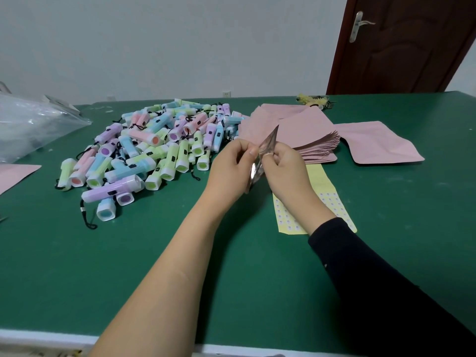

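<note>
Both hands meet above the middle of the green table (154, 266). My left hand (231, 168) and my right hand (283, 168) pinch the two sides of one pink pouch (268, 143), held edge-on so its silvery inside shows between them. A pile of pastel toy flashlights (154, 150) in pink, blue, green and purple, with black wrist cords, lies to the left of my hands. A fanned stack of flat pink pouches (304, 135) lies just behind my right hand.
A yellow sticker sheet (324, 197) lies under my right wrist. One loose pink pouch (381, 145) sits at the right, another (13, 176) at the left edge. A clear plastic bag (33, 124) lies at far left. A brown door (412, 42) stands behind the table.
</note>
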Action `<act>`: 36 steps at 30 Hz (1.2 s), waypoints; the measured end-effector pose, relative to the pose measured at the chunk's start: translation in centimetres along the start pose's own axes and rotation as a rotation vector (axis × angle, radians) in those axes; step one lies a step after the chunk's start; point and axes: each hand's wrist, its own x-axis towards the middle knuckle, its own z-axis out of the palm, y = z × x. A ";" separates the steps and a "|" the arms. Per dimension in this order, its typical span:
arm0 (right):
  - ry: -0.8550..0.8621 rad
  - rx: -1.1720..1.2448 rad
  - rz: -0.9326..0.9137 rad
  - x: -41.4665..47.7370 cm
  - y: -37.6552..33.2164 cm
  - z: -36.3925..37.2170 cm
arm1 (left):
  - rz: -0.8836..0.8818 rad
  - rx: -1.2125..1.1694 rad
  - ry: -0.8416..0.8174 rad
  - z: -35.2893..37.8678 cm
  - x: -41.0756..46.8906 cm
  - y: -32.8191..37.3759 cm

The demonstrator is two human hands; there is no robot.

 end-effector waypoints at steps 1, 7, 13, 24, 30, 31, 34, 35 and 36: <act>-0.004 0.010 -0.005 0.0 -0.1 0.0 | -0.005 -0.020 -0.005 0.0 0.1 0.0; 0.003 0.007 -0.012 0.0 -0.1 0.0 | 0.007 -0.095 -0.008 -0.2 0.0 -0.1; 0.010 0.108 0.025 0.3 -0.3 -0.4 | -0.013 -0.270 -0.012 -0.5 0.1 0.3; -0.032 0.397 0.329 0.8 0.4 0.1 | 0.140 0.106 0.059 0.7 -0.7 1.0; 0.012 0.422 0.298 0.9 0.9 -0.6 | 0.299 0.248 0.003 1.5 -1.4 0.6; 0.018 0.337 0.247 0.9 0.8 -0.5 | 0.243 0.217 -0.024 1.6 -1.6 0.5; 0.002 0.047 0.050 0.8 0.7 -0.3 | 0.037 0.004 -0.085 1.5 -1.5 1.0; -0.029 -0.029 -0.004 0.5 0.7 -0.3 | -0.040 -0.120 -0.131 1.4 -1.4 1.2; -0.074 -0.067 -0.052 0.2 0.9 -0.3 | -0.105 -0.250 -0.195 1.3 -1.3 1.3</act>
